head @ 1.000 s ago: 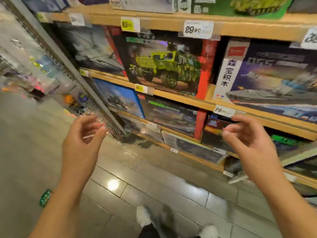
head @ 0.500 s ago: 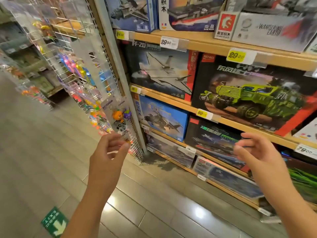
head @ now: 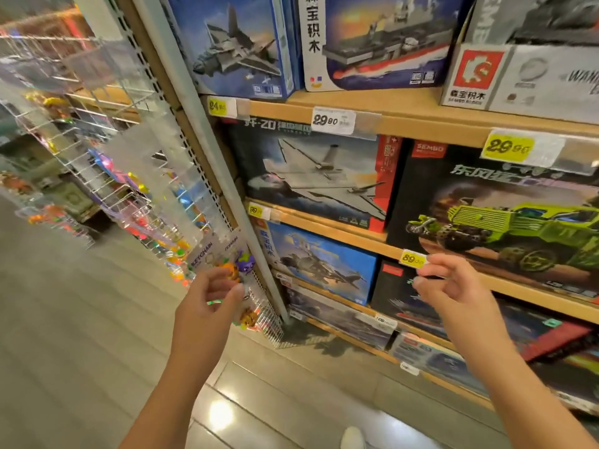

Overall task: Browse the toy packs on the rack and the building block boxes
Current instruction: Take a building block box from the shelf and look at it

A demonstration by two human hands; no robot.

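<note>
Your left hand has just reached the keychain pack; grip unclear. Right hand hovers loosely curled, empty.

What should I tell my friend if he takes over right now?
Left hand: fingers reach the keychain pack on the wire rack; grip unclear.
Right hand: loosely curled, holding nothing, in front of the shelf edge by the 89 price tag.
Building block boxes, like the green truck box, stand untouched on the shelves.
Left: look over the packs, then the boxes.
</note>
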